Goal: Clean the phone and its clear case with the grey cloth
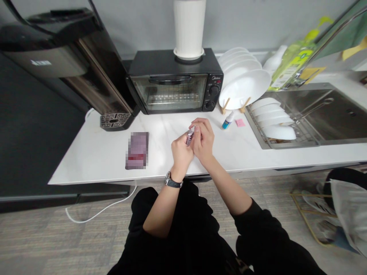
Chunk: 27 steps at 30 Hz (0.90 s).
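Both bare hands meet over the white countertop, a smooth slab with faint grey veining. The left hand (182, 152) is mostly closed, its curled fingers and thumb gripping a small packet (189, 137)—silvery-purple and glossy, perhaps foil or plastic film, though it is too small and half hidden to be sure. The right hand (204, 140) is bent around the other side, thumb and fingers closed on the packet's pale upper end. The packet is above the counter, between the hands, in front of the toaster oven (172, 86). A wristwatch with a dark strap and metal case (173, 181) circles the left wrist.

To the left on the counter lies a flat, purplish rectangular item (137, 150), its surface pixelated. Beyond it stands a dispenser (88, 65) with a brownish metallic face and a slotted drip tray (115, 121). The oven is boxy and black, with a glass door, a wire rack inside and round knobs; a ribbed white pot (189, 28) sits on top.

Right of the hands, a small white-capped bottle (227, 121) with a blue label stands near a square pink paper note (240, 122). Behind, glossy round white plates (243, 86) lean upright in a wooden holder, while white bowls (278, 131) are tilted in a row—in a wire basket at the stainless steel sink (341, 110).
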Motion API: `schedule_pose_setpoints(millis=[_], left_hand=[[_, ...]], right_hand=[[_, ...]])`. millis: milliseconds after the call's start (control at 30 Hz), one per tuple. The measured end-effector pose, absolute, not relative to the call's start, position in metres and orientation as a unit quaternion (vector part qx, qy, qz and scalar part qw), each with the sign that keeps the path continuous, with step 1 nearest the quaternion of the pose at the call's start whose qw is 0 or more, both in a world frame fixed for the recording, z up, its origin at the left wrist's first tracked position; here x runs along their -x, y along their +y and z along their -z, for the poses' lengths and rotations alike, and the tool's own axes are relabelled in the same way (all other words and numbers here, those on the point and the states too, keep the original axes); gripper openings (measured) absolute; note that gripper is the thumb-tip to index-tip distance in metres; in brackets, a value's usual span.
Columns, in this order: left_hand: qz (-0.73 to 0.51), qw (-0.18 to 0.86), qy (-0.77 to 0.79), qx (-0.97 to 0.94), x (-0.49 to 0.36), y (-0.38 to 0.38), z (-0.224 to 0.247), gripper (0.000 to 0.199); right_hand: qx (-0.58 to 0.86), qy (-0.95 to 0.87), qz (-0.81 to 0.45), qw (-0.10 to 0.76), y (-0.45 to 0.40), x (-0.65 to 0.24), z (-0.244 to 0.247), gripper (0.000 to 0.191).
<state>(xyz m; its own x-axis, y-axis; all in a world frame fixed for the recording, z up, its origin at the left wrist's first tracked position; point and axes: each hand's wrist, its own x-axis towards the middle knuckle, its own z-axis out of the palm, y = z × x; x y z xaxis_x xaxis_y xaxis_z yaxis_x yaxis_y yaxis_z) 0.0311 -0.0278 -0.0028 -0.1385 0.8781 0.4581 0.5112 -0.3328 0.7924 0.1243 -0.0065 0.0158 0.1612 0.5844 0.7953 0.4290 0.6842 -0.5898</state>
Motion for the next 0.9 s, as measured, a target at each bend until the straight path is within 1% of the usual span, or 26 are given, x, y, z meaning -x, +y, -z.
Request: schedule_pose_setpoints(millis=[100, 167, 233, 367, 433, 500, 567, 667, 767, 900], left_hand=[[-0.514, 0.163, 0.546, -0.642, -0.03, -0.029, 0.001, 0.043], [-0.492, 0.146, 0.56, -0.651, -0.029, -0.029, 0.001, 0.042], [-0.456, 0.135, 0.579, -0.662, -0.028, -0.028, 0.001, 0.037], [-0.399, 0.122, 0.6, -0.683, -0.027, -0.028, -0.001, 0.014], [-0.382, 0.115, 0.608, -0.687, -0.028, -0.029, -0.003, 0.015], [-0.378, 0.112, 0.612, -0.686, -0.03, -0.031, -0.004, 0.023], [-0.381, 0.109, 0.612, -0.684, -0.031, -0.032, -0.005, 0.03], [-0.408, 0.097, 0.609, -0.673, -0.033, -0.033, -0.005, 0.034], [-0.465, 0.103, 0.575, -0.665, -0.033, -0.035, -0.007, 0.033], [-0.477, 0.138, 0.538, -0.681, -0.032, -0.038, -0.013, 0.026]], right_hand=[[0.345, -0.689, -0.007, 0.637, -0.004, -0.131, -0.013, 0.031], [0.31, -0.719, 0.028, 0.621, -0.001, -0.135, -0.011, 0.027], [0.275, -0.759, 0.071, 0.586, 0.005, -0.142, -0.008, 0.028], [0.187, -0.83, 0.179, 0.493, 0.02, -0.16, -0.008, 0.032], [0.136, -0.834, 0.23, 0.483, 0.028, -0.168, -0.01, 0.033], [0.097, -0.826, 0.259, 0.49, 0.035, -0.171, -0.013, 0.035], [0.078, -0.819, 0.262, 0.504, 0.041, -0.17, -0.014, 0.037], [0.112, -0.793, 0.224, 0.556, 0.05, -0.166, -0.011, 0.037], [0.172, -0.753, 0.17, 0.613, 0.057, -0.166, -0.008, 0.04], [0.181, -0.744, 0.113, 0.633, 0.056, -0.168, -0.007, 0.039]])
